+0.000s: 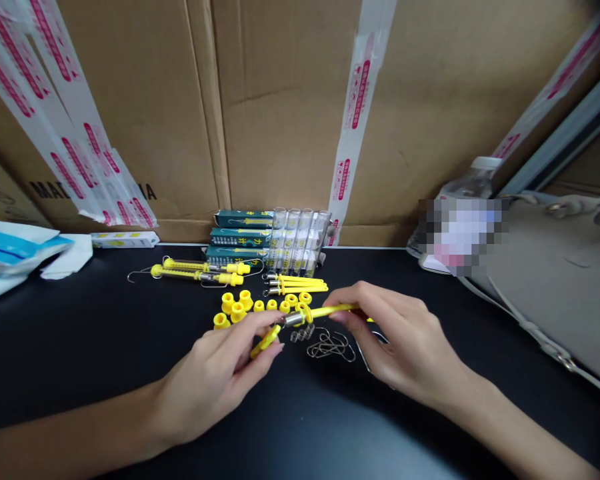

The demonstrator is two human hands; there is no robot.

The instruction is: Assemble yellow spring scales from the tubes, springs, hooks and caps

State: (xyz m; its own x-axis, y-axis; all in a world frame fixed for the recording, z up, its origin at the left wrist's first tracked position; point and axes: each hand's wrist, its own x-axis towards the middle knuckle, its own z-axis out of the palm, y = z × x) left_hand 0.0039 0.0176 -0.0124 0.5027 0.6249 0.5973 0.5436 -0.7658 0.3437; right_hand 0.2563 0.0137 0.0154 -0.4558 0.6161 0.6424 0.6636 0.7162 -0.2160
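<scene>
Yellow rod (333, 310) with a metal spring (295, 320) at its left end: in the head view, we have it above the black table (300, 413), between our two hands. Our right hand (397, 333) pinches its right end, fingers closed on it. Our left hand (217, 363) keeps a narrow grip too, thumb and forefinger on a flat yellow piece (266, 341).

What matters is the line between the hands: the rod's long axis runs sideways, almost level, rising a little toward the right, so the spring points at our left fingertips. Our left hand is thus nearer the spring; the flat piece tilts across that line, just beside the spring's tip. Whether the two are hooked together we cannot tell.

Just beyond lie yellow caps (238, 311) and spare rods (300, 288); wire hooks (330, 347) lie nearer us, beside our right hand.
</scene>
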